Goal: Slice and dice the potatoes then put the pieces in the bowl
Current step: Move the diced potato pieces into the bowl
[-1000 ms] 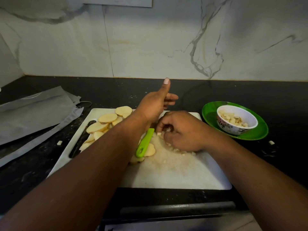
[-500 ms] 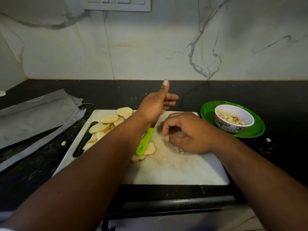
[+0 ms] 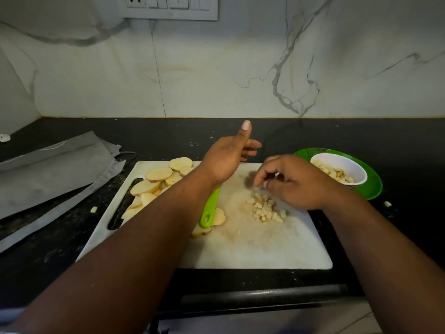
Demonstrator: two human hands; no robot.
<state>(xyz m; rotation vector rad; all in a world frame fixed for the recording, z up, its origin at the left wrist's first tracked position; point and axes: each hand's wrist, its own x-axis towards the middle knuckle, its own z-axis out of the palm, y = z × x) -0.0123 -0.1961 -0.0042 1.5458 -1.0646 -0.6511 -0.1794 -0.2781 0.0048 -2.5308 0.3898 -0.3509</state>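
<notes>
Your right hand (image 3: 296, 184) is hovering over the far right part of the cutting board (image 3: 252, 247), its fingers (image 3: 261, 178) loosely curled and pointing down toward the board; whether they are pinching any bits is too blurred to tell. Just below and in front of those fingertips, a small heap of diced potato (image 3: 265, 209) is lying on the board, apart from the hand, with one stray cube nearer you.

Your left hand (image 3: 226, 160) is raised over the board's far edge with the thumb (image 3: 244, 132) sticking up and the other fingers curling inward. The green handle of the knife (image 3: 210, 208) is showing from under that wrist, its end lying on a potato slice (image 3: 219, 216); the blade is hidden, so you cannot tell whether the hand is gripping the knife.

Farther left, a pile of potato slices (image 3: 156, 182) is sitting overlapped on the board's far left part, beside the handle slot.

To the right of the board, the white bowl (image 3: 349, 165) is standing on a green plate (image 3: 370, 186), already holding diced pieces. Loose cubes are lying on the dark counter (image 3: 397, 145) on both sides of the board. Grey sheets (image 3: 48, 174) are lying on the counter at the left, and a switch panel (image 3: 168, 7) is sitting on the marble wall above.
</notes>
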